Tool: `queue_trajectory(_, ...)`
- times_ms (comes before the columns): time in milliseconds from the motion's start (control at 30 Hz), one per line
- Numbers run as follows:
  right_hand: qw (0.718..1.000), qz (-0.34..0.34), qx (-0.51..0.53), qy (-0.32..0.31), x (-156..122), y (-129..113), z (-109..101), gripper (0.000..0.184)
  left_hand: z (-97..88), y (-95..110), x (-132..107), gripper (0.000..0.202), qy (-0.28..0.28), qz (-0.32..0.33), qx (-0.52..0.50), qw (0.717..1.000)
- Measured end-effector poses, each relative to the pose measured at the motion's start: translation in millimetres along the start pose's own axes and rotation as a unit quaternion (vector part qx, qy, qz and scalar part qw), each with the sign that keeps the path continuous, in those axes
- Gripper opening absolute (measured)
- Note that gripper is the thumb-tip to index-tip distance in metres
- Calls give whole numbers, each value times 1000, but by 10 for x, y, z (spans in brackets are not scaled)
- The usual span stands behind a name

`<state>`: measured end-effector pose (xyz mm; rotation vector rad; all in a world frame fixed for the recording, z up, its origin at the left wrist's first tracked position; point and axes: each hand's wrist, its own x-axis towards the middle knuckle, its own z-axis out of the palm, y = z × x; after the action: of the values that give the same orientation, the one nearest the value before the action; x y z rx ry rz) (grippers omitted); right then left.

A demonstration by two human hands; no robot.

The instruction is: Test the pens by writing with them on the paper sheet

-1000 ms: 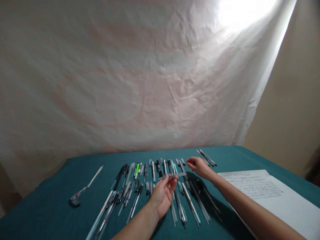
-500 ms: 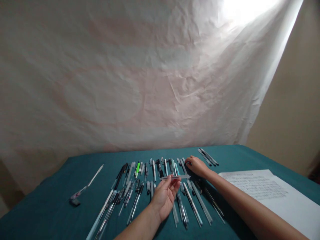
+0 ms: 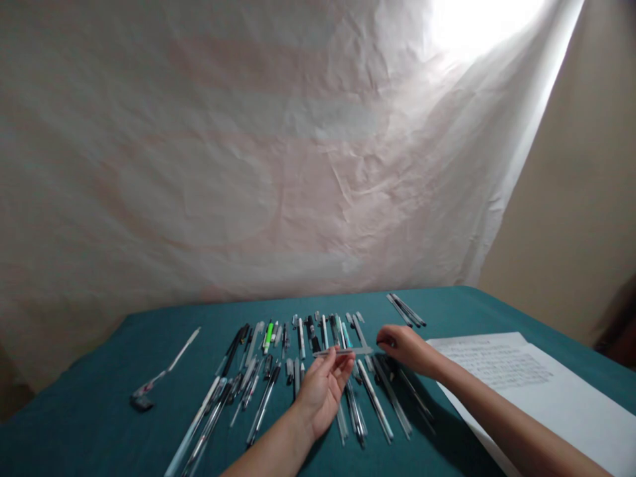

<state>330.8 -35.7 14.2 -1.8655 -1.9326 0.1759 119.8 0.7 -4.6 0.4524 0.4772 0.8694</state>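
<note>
My left hand [image 3: 322, 391] is palm up over the middle of the teal table [image 3: 99, 411], its fingertips pinching a clear pen [image 3: 348, 351] that lies level and points right. My right hand [image 3: 405, 348] hovers just past that pen's right tip, fingers curled as in a pinch; what they hold, if anything, is too small to make out. Beneath both hands several pens [image 3: 278, 358] lie in rows on the cloth.
A printed white sheet [image 3: 521, 384] lies at the right. A pair of dark pens [image 3: 406, 310] rests apart at the back right. A long white pen [image 3: 166, 371] with a dark cap lies alone at the left. A crumpled white backdrop [image 3: 248, 165] hangs behind the table.
My right hand has drawn back from the far row of pens toward the tip of the clear pen. My left hand has stayed put with the pen.
</note>
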Motion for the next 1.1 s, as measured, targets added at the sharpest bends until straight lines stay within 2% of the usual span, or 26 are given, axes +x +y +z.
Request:
queue_trajectory(133,981,-43,188,-3,-191,-238,-173,13,-7,-8,4,9,-6,1,7,1000)
queue_trajectory(233,971,-44,233,4,-244,-348,-254,12,-6,-13,7,9,-9,4,12,1000)
queue_trajectory(367,974,-34,223,24,-230,-362,-237,10,-4,-17,9,9,-11,4,15,1000)
queue_trajectory(867,978,-44,199,40,-221,-329,-182,8,25,-18,-2,7,-4,0,17,1000)
queue_trajectory(1100,978,-46,199,38,-237,-377,-221,9,30,-21,-5,7,-3,1,20,1000)
